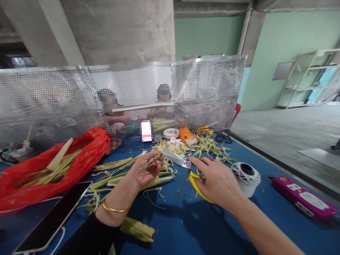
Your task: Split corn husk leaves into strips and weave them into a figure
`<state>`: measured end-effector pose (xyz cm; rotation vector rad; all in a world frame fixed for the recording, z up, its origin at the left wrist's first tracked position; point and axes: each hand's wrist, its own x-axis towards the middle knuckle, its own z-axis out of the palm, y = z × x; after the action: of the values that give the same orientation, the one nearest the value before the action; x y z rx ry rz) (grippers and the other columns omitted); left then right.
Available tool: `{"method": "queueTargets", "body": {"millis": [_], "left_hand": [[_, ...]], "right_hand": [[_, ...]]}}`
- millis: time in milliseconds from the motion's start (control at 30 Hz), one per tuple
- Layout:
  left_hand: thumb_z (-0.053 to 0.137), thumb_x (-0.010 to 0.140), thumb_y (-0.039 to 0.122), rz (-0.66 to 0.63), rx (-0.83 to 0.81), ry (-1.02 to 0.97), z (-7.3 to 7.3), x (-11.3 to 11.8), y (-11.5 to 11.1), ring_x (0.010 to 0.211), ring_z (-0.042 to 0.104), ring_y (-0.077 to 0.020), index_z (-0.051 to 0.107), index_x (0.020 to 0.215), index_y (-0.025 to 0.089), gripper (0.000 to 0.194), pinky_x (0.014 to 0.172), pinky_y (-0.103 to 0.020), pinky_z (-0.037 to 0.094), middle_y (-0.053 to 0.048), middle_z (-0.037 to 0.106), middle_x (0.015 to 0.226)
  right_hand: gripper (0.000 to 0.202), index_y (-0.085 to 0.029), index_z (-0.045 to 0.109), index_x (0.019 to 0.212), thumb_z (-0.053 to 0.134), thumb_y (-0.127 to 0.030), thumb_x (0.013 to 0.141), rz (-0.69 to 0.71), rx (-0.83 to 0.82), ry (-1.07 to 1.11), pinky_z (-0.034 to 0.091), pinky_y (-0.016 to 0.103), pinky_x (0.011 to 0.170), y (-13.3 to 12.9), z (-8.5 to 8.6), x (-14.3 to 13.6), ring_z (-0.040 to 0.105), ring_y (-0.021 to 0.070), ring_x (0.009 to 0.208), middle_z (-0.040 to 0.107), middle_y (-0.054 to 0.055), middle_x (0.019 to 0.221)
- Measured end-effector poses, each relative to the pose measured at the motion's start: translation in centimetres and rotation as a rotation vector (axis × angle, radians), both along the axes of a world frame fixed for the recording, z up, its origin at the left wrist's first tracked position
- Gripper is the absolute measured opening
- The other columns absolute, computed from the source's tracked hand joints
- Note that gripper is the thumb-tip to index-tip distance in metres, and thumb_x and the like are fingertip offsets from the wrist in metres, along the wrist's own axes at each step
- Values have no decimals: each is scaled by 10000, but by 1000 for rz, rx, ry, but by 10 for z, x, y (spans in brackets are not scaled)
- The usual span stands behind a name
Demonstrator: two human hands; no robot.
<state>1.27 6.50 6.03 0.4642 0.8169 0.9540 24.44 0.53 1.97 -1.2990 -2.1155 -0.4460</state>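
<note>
My left hand [146, 168], with a gold bangle at the wrist, pinches a small greenish plant piece [152, 161]. My right hand [212, 177] is wrapped round the yellow handles of a pair of scissors [180, 160]. The metal blades point left and their tips reach the plant piece by my left fingertips. Whether the blades touch it is too small to tell. Pale green leaf strips [114, 164] lie behind and below my left hand. Cut green scraps [209, 145] are heaped beyond both hands.
A red bag [90, 156] with leaves and a large phone [53, 219] lie left. A lit phone [146, 131], tape roll [171, 133] and orange packet [187, 135] stand before a perforated screen [138, 85]. A white string spool [245, 177] and purple case [302, 196] are right. Two people sit beyond.
</note>
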Motion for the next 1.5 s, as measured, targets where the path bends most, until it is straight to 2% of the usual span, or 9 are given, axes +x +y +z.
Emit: {"method": "queueTargets", "body": {"millis": [133,333,467,567,700,933,1233,1333,1500], "left_hand": [[620,803,101,142,155,132,-4,8,0,462,588,-75,614,791,109,16,486,-171,540,-19,644,628],[682,755,118,288,386,227,-9,12,1,641,669,-130,655,819,109,70,603,-208,558,-54,692,726],[752,682,167,393,440,250,-14,13,2,613,655,-122,658,797,130,153,640,-238,557,-26,691,701],[807,610,230,458,529,296,-17,16,2,613,637,-108,677,801,137,249,653,-232,544,-11,691,708],[813,593,287,519,651,407,-17,20,0,636,621,-108,687,789,146,272,649,-222,529,1,681,706],[774,648,282,531,768,528,-22,20,0,672,613,-127,689,797,160,211,652,-225,527,-1,673,715],[751,675,250,559,825,636,-25,19,1,654,608,-134,691,810,180,163,612,-219,522,-3,670,714],[727,697,250,557,862,717,-26,18,1,642,603,-133,687,829,185,152,585,-212,517,-3,670,719],[704,719,336,511,866,703,-31,19,3,690,599,-142,667,847,186,200,594,-229,530,-2,659,747]], "right_hand": [[441,-189,577,1214,548,-317,793,-16,-23,44,457,344,655,1,0,0,637,223,730,675,97,915],[421,-224,587,1202,562,-379,812,-112,-113,187,412,287,537,2,0,-1,593,184,611,654,38,799],[383,-250,613,1168,577,-405,820,21,-240,331,441,269,519,-2,4,-5,604,172,596,670,28,775],[351,-260,640,1131,592,-387,807,122,-321,355,467,264,517,-5,5,-10,638,188,652,698,37,809],[385,-252,641,1152,592,-389,796,78,-329,351,497,285,540,-5,1,-14,653,204,677,715,47,851],[421,-232,640,1162,594,-444,800,62,-449,415,519,318,641,-3,1,-13,658,223,715,713,45,829],[402,-262,652,1129,580,-480,799,49,-509,420,505,310,602,-1,-1,-12,655,213,669,717,22,794],[433,-258,648,1149,585,-497,793,29,-507,419,507,328,635,-2,0,-12,664,234,720,720,34,816],[429,-250,653,1141,595,-480,784,67,-544,476,470,283,592,-3,0,-13,638,212,686,704,33,779]]}}
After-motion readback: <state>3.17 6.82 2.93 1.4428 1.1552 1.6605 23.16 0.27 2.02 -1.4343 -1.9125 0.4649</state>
